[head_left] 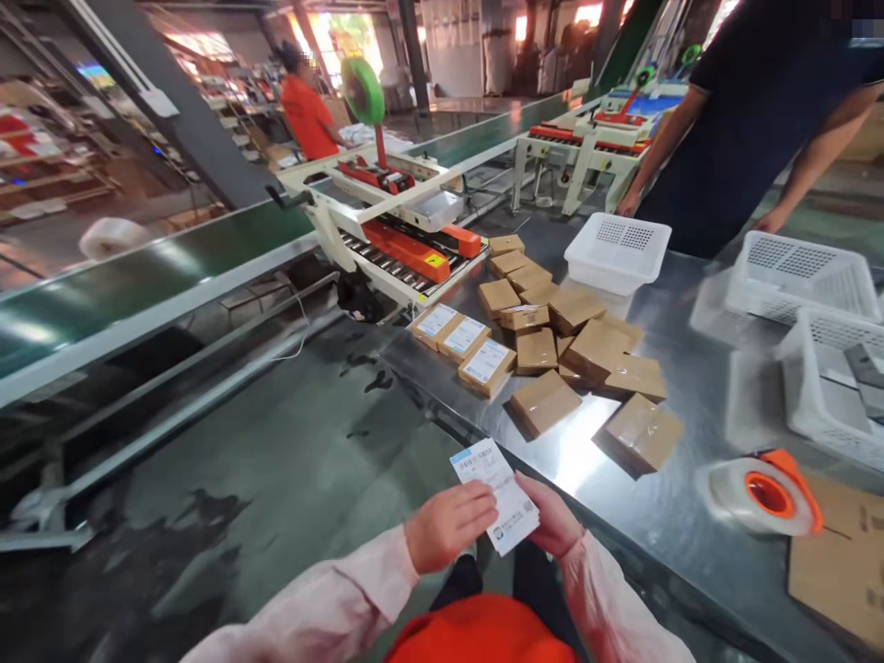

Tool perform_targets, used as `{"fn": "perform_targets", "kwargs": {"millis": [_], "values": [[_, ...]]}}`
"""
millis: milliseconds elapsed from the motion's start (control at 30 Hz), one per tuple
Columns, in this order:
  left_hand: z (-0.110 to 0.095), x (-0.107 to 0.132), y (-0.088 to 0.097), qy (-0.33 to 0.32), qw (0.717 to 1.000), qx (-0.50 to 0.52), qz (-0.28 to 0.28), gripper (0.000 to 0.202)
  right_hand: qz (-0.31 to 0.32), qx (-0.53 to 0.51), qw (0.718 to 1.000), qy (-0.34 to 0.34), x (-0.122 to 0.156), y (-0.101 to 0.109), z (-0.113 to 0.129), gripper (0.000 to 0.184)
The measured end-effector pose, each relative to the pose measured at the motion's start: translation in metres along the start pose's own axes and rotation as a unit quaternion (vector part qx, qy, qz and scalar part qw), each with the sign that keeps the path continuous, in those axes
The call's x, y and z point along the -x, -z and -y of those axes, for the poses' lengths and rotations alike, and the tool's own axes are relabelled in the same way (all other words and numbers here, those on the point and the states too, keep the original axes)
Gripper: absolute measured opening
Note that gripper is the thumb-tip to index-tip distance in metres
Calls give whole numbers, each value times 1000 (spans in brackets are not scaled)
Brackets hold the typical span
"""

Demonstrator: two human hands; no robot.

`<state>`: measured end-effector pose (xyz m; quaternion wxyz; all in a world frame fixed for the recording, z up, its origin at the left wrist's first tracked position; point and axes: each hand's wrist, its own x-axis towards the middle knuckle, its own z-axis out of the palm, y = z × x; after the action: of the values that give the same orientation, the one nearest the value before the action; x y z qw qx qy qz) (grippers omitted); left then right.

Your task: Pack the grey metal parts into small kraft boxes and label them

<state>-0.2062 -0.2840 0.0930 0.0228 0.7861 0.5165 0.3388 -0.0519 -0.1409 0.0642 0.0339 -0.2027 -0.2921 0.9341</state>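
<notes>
Between my two hands, in front of my body and beside the table edge, is a small stack of white shipping labels [507,502] with a blue patch and barcodes. My right hand [549,517] grips the stack along its right edge. The closed fingers of my left hand [450,523] lie across its left side, with the thumb hidden. On the metal table ahead, three small cartons [487,364] in a row bear similar labels. Beside them is a loose pile of brown cartons [545,402], taped shut, with no labels on the sides that show.
White plastic baskets [618,249] stand on the metal table [663,525]. A tape dispenser [766,497] and flat cardboard [839,562] lie at right. A carton sealing machine [407,249] adjoins the table, by a green conveyor [158,272]. A person [752,129] stands across the table; another [304,115] is farther back.
</notes>
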Motion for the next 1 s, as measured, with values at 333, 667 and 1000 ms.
{"fn": "perform_targets", "kwargs": {"millis": [333,667,1000], "values": [[6,24,67,171,978,100,-58,41,-104,98,985,102,-4,-48,-23,52],[51,14,35,472,820,287,-150,22,-299,89,940,140,-14,-16,-77,70],[26,-49,9,379,861,336,41,12,-390,274,828,296,27,-24,-38,55]]}}
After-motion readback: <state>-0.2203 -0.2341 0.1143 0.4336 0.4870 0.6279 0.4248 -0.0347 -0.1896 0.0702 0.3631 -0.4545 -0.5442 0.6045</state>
